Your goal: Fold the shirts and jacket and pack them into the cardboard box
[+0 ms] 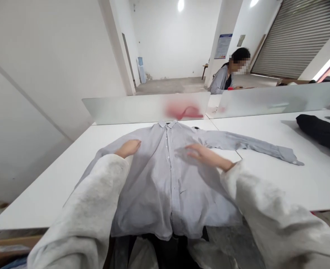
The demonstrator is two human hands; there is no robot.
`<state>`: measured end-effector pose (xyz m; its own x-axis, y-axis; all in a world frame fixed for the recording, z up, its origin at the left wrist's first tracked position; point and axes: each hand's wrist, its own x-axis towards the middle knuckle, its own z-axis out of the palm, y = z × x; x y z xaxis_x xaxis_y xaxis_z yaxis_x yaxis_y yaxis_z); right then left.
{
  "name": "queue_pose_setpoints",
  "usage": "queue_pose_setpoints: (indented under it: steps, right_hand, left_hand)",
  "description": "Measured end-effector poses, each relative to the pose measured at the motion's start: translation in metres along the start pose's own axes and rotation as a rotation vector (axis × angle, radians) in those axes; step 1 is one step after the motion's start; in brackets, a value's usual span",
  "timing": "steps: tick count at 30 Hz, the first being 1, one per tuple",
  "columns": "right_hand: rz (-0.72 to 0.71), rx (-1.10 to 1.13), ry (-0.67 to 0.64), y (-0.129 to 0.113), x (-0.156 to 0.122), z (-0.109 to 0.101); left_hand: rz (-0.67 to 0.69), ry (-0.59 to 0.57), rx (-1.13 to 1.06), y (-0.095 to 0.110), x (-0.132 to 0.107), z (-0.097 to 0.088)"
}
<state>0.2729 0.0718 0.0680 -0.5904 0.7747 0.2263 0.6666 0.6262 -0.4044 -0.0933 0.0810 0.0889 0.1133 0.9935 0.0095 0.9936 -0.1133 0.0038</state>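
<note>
A pale grey button-up shirt [165,186] lies face up on the white table [280,183], collar away from me, hem hanging over the near edge. One sleeve stretches out to the right. My left hand [128,148] lies flat on the shirt's left chest, fingers stretched out. My right hand [207,156] rests flat on the right chest, fingers extended toward the button line. Both hands hold nothing. My arms wear fuzzy off-white sleeves.
A dark folded garment [322,132] lies at the table's right. Frosted divider panels [142,108] run along the table's far edge, with something red blurred behind. Another person [226,74] sits beyond the divider. A white wall stands on the left.
</note>
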Motion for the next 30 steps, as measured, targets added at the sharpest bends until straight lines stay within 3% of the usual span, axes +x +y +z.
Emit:
queue_pose_setpoints:
  steps: [2,4,8,12,16,20,22,28,30]
  right_hand:
    - [-0.346,-0.05,-0.157,-0.038,-0.016,0.026]
    - [-0.432,-0.13,-0.197,-0.06,-0.034,0.054]
    - [-0.403,-0.124,-0.322,-0.061,-0.061,0.085]
    - [-0.372,-0.095,-0.353,-0.049,-0.072,0.086]
    - [-0.379,-0.094,-0.32,-0.05,-0.073,0.083]
    - [-0.385,-0.11,-0.313,-0.053,-0.074,0.083]
    - [-0.384,-0.112,-0.319,-0.053,-0.074,0.084]
    - [-0.387,-0.073,-0.363,-0.054,-0.066,0.075]
    - [-0.383,-0.069,-0.365,-0.061,-0.064,0.067]
  left_hand:
    - [0.014,-0.028,-0.007,0.0,0.01,0.026]
    - [0.009,-0.045,-0.007,-0.002,0.016,0.049]
    - [-0.043,-0.056,-0.001,-0.023,0.021,0.076]
    - [-0.088,-0.037,-0.005,-0.049,0.024,0.083]
    - [-0.095,0.043,-0.001,-0.053,0.022,0.084]
    - [-0.044,0.121,0.013,-0.039,0.013,0.077]
    - [0.031,0.106,0.006,-0.025,0.008,0.07]
    - [0.398,-0.141,-0.101,0.04,0.011,0.044]
    - [0.445,-0.184,-0.133,0.062,0.022,0.038]
